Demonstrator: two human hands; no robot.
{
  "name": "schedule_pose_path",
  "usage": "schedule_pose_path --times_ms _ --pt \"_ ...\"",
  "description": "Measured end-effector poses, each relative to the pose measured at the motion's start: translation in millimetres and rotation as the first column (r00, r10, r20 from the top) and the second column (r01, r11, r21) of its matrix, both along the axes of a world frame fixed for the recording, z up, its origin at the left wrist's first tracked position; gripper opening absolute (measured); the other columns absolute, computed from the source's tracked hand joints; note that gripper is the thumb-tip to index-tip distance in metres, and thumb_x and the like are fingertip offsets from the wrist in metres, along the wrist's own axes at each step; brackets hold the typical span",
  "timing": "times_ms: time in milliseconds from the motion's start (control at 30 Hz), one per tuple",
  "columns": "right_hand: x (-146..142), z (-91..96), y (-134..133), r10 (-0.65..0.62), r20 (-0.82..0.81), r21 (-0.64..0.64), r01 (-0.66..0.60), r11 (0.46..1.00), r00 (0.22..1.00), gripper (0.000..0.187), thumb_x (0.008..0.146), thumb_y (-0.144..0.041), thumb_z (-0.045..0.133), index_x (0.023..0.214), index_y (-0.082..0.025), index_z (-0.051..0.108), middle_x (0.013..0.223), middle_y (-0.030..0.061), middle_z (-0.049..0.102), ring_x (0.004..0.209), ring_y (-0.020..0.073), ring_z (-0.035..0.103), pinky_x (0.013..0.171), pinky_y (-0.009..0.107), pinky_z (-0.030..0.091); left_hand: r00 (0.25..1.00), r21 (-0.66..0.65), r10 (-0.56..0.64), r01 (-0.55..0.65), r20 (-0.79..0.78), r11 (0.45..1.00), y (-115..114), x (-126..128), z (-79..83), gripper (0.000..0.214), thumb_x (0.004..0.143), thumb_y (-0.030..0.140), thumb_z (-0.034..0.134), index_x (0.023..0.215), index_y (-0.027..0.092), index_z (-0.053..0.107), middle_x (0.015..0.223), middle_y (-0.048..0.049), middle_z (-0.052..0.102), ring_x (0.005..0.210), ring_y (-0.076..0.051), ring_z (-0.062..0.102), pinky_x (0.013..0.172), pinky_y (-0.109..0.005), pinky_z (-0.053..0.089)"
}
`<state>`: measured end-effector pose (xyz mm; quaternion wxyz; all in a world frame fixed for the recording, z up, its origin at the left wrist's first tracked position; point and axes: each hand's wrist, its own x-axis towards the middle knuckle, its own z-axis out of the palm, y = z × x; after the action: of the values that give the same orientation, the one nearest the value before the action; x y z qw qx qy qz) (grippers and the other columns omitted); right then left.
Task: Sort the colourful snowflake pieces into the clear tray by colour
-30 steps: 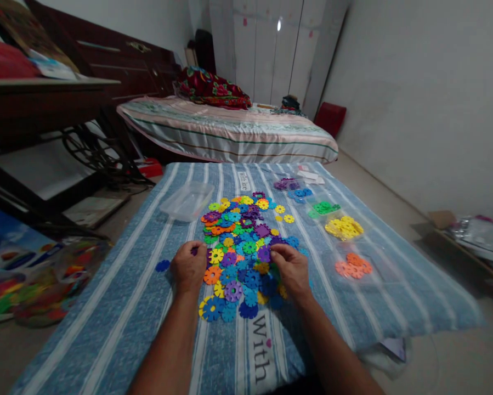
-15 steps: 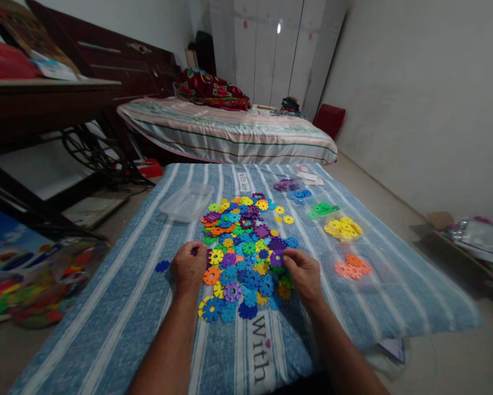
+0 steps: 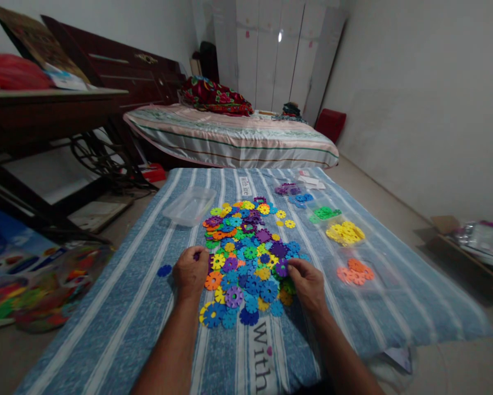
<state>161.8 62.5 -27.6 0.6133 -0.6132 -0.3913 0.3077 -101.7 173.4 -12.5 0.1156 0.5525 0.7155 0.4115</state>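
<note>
A pile of colourful plastic snowflake discs (image 3: pixel 252 284) lies in the middle of the striped cloth. At the pile's left edge, my left hand (image 3: pixel 190 272) is closed on a dark purple snowflake disc (image 3: pixel 197 256), mostly hidden by the fingers. On the other side, my right hand (image 3: pixel 309 282) pinches the rim of a purple snowflake disc (image 3: pixel 282 267) between thumb and fingertips, at the pile's right edge. One dark blue disc (image 3: pixel 164 270) lies alone left of my left hand.
Right of the pile run clear trays sorted by colour: orange discs (image 3: pixel 355 272), yellow discs (image 3: pixel 345 233), green discs (image 3: pixel 325 214), blue discs (image 3: pixel 304 198) and purple discs (image 3: pixel 287 189). A clear plastic container (image 3: pixel 190 207) sits at the back left. Beyond the table is a bed (image 3: pixel 238 137).
The whole view has shifted slightly, with everything a little lower in the picture. Both hands keep nearly the same places at the pile, each still on a purple disc.
</note>
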Motion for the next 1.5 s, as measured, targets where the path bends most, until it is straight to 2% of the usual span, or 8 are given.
schedule_pose_path --times_ms 433,733,1233,1500 --pt "-0.9 1.6 -1.9 0.029 0.059 0.002 -0.029 1.0 0.998 0.026 0.078 -0.043 0.071 0.082 -0.019 0.079 0.079 0.0056 0.075 0.076 0.0224 0.067 0.074 0.036 0.051 1.0 -0.003 -0.011 0.011 -0.008 1.0 -1.8 -0.3 0.1 0.023 0.076 0.041 0.053 0.078 0.023 0.068 0.089 -0.0049 0.074 0.086 -0.023 0.067 0.083 -0.033 0.052" --pt "-1.6 -0.6 -1.4 0.033 0.054 0.009 -0.033 0.999 0.998 0.024 0.078 -0.042 0.072 0.083 -0.02 0.079 0.081 0.0056 0.076 0.078 0.0224 0.068 0.077 0.036 0.052 1.0 -0.02 -0.012 0.012 -0.017 1.0 -2.5 0.9 1.0 0.022 0.077 0.04 0.053 0.078 0.023 0.068 0.089 -0.005 0.073 0.088 -0.023 0.067 0.084 -0.032 0.051" --pt "-1.2 -0.1 -1.5 0.048 0.086 0.005 -0.048 0.999 0.995 0.025 0.077 -0.043 0.072 0.083 -0.02 0.079 0.08 0.0064 0.076 0.077 0.023 0.068 0.077 0.038 0.054 1.0 0.013 -0.029 0.029 0.003 0.999 -3.2 1.4 1.1 0.016 0.076 0.035 0.056 0.075 0.024 0.067 0.086 -0.0031 0.074 0.084 -0.021 0.066 0.079 -0.03 0.05" --pt "-1.1 1.1 -2.5 0.056 0.115 -0.002 -0.056 0.998 0.992 0.024 0.078 -0.042 0.071 0.084 -0.02 0.079 0.081 0.0061 0.076 0.077 0.0226 0.068 0.076 0.037 0.053 1.0 -0.029 -0.015 0.015 -0.005 0.999 -6.8 3.9 3.9 0.019 0.079 0.036 0.056 0.078 0.023 0.069 0.088 -0.004 0.074 0.085 -0.021 0.067 0.081 -0.03 0.051"
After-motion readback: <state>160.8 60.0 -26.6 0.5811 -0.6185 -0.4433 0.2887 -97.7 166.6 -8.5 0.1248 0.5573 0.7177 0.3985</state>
